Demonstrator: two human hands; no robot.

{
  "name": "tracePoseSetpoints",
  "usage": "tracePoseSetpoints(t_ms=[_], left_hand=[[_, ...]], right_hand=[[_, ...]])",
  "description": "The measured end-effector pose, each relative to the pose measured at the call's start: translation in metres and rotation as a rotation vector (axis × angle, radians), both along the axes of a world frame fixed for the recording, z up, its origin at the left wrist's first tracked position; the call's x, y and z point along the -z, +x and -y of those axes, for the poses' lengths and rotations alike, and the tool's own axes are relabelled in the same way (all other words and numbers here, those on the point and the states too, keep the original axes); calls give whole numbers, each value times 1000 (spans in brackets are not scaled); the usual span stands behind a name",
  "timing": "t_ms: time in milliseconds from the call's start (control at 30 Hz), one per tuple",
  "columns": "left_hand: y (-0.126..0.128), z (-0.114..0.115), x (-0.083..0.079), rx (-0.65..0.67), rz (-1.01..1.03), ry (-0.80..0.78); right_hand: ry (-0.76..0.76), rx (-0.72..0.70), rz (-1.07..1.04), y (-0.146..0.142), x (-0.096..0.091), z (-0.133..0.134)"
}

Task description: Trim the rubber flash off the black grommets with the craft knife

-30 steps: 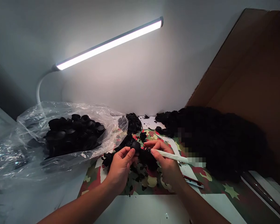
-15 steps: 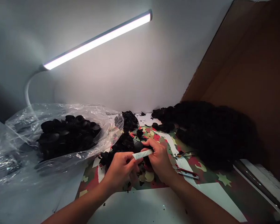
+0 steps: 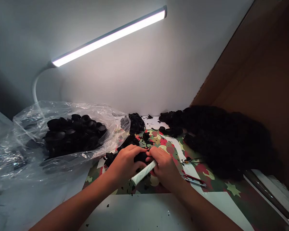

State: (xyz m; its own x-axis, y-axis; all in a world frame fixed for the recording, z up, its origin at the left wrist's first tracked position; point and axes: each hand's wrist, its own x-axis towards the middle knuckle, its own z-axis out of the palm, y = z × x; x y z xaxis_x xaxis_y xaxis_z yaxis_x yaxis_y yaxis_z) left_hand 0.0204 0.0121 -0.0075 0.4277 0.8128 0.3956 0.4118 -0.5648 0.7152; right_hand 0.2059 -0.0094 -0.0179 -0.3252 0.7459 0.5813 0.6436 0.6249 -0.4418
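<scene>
My left hand has its fingers closed round a round black rubber-like piece, partly hidden by the fingers. Against that piece's right side, my right hand grips a flat white stick that looks wrapped in tape or paper. Its pale end juts down and left below my left thumb; the other end disappears inside my right fist, so any blade or tip is hidden. Both hands meet above a camouflage-patterned sheet strewn with black scraps.
On the left, a clear plastic bag holds many black ribbed pieces. A big dark heap lies right, before a cardboard panel. Red-handled snips rest beside my right wrist. Black scraps pile behind; a lit lamp hangs above.
My left hand has left the white stick's end and closed round the black piece. The stick now tilts down toward me in my right hand. The view has shifted slightly left.
</scene>
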Motion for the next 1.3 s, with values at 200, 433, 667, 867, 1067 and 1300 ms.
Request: tracePoseSetpoints(t_ms=[200,433,667,867,1067,1300], left_hand=[[5,10,-13,-16,194,-134],[5,9,-2,17,139,-145],[4,9,-7,38,179,-229],[7,19,-7,-100,367,-233],[-6,20,-12,-247,521,-420],[-11,11,-11,-170,582,-583]], right_hand=[[101,-10,135,2,-11,1],[3,-195,211,10,-13,1],[-106,-239,156,10,-11,1],[-419,-48,-169,15,-9,-8],[-444,68,-186,36,-3,-28],[-403,-48,-88,30,-5,-21]])
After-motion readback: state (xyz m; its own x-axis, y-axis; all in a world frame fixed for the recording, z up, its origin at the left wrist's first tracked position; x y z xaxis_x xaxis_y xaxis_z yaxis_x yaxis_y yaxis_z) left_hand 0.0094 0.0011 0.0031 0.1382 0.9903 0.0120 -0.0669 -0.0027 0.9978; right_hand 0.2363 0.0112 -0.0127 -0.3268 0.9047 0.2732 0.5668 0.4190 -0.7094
